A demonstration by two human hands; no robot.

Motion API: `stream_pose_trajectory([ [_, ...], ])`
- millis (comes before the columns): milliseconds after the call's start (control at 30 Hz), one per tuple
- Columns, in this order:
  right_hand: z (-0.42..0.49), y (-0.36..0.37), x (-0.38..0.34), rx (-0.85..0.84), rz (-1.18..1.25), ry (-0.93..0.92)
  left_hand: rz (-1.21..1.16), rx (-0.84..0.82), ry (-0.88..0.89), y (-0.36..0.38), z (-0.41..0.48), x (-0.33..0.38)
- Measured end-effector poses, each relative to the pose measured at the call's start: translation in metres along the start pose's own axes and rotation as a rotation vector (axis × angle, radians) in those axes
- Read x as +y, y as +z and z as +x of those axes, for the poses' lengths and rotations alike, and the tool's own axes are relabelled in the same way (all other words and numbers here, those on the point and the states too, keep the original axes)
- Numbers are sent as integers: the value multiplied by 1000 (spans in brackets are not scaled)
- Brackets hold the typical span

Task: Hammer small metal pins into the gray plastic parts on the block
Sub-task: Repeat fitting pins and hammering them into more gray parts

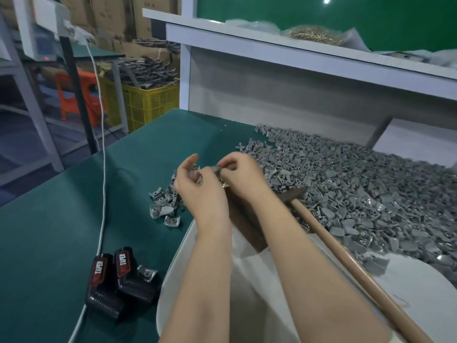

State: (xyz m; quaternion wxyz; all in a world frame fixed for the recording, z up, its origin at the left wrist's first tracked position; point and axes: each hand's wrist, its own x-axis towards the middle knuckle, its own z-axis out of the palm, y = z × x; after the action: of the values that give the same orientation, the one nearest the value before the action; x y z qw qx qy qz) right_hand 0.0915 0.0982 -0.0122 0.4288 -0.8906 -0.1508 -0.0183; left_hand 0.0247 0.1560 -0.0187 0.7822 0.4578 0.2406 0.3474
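Left hand [197,186] curls round gray part [195,173]. Right hand [241,174] pinches tiny bit [217,168] at part's edge; pin or not, too small to tell. Both hands close together, up over block [244,219]. Hammer [333,246] lies flat just right of right hand, head by block, handle running back toward person. Right hand nearer hammer. Pile [371,194] further right. Likely next: set part down, grab handle.

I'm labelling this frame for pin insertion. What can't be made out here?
Head view:
- Pin: too small to see; fingers of the right hand and left hand cover much of the gray part they hold.
- Block: mostly under both forearms.
- Hammer: head partly behind the right wrist, handle end cut off by the bottom edge.
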Motion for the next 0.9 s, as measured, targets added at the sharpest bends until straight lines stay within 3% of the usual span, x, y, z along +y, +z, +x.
stream_pose_trajectory([
  [133,-24,-42,4,99,134,-8,130,-279,38,5,-6,-5],
  [267,-49,-65,7,95,219,-8,206,-546,77,9,-15,-5],
  [533,-61,-76,16,153,419,52,299,-632,90,11,-22,-9],
  [633,-56,-70,17,202,450,64,250,-563,77,11,-23,-9],
  [733,-43,-50,15,208,66,10,115,-333,125,11,-20,-2],
  [900,-14,6,-4,-170,-594,-164,-121,-19,211,3,-8,13],
])
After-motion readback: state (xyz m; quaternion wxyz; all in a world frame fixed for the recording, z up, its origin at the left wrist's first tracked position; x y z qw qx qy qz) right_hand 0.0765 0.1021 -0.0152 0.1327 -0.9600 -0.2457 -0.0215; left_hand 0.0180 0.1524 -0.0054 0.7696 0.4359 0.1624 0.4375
